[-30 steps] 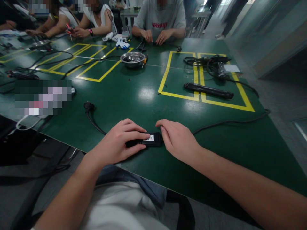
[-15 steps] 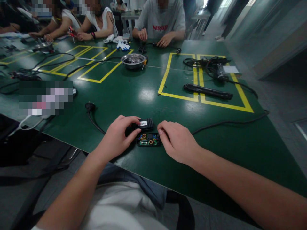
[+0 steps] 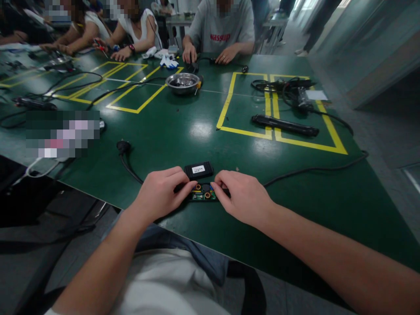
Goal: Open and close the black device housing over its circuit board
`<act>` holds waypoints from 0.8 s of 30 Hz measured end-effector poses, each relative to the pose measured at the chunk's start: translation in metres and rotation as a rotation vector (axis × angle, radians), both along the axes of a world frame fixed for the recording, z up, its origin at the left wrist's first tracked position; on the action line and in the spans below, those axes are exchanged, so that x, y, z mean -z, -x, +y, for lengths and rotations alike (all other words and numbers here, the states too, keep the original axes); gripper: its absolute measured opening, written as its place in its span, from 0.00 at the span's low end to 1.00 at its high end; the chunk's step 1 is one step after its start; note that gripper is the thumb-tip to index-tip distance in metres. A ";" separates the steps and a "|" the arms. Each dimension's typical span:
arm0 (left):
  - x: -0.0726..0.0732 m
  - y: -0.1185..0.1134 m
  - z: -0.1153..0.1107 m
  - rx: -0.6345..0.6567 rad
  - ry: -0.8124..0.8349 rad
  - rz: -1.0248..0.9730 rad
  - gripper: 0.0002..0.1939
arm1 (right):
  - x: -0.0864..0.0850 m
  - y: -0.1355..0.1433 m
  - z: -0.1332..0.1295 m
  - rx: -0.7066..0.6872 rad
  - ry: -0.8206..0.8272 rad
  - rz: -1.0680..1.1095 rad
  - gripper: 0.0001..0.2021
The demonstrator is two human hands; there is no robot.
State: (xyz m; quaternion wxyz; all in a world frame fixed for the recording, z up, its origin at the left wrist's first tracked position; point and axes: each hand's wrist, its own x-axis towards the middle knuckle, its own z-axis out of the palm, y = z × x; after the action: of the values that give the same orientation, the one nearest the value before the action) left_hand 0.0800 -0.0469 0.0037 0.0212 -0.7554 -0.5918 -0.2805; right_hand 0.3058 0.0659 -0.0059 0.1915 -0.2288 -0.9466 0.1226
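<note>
An open black case with a circuit board (image 3: 202,192) lies on the green table, two copper coils showing on it. My left hand (image 3: 166,188) pinches its left end, and my right hand (image 3: 241,192) is closed on its right end, where a black cable (image 3: 315,167) runs off to the right. Just behind the case rests the black cover (image 3: 198,169) with a white label, touched by neither hand. The plug (image 3: 123,147) lies to the left, its cord leading under my left hand.
Beyond the hands stands a metal bowl (image 3: 182,83). At the right, a long black object (image 3: 285,125) lies across yellow tape, with coiled cables (image 3: 295,94) behind it. A power strip (image 3: 70,138) is at the left. People sit across the table (image 3: 157,131).
My left hand has let go of the labelled cover and moved down to the case's left end. My right fingers have moved in onto its right end.
</note>
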 end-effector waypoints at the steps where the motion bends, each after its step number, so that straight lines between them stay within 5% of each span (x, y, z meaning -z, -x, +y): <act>1: 0.001 0.000 0.000 0.004 -0.010 -0.007 0.18 | 0.001 0.000 0.000 0.001 0.004 0.015 0.09; 14: 0.000 0.000 -0.001 -0.065 -0.045 -0.090 0.19 | -0.002 -0.002 0.004 -0.004 0.028 0.089 0.18; 24: 0.000 0.000 0.001 -0.074 0.036 -0.019 0.09 | -0.002 0.001 0.003 0.076 0.036 -0.049 0.11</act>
State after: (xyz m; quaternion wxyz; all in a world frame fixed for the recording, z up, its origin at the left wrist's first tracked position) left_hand 0.0796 -0.0456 0.0040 0.0125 -0.7305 -0.6244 -0.2762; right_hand 0.3048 0.0692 -0.0039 0.1688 -0.2708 -0.9392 0.1267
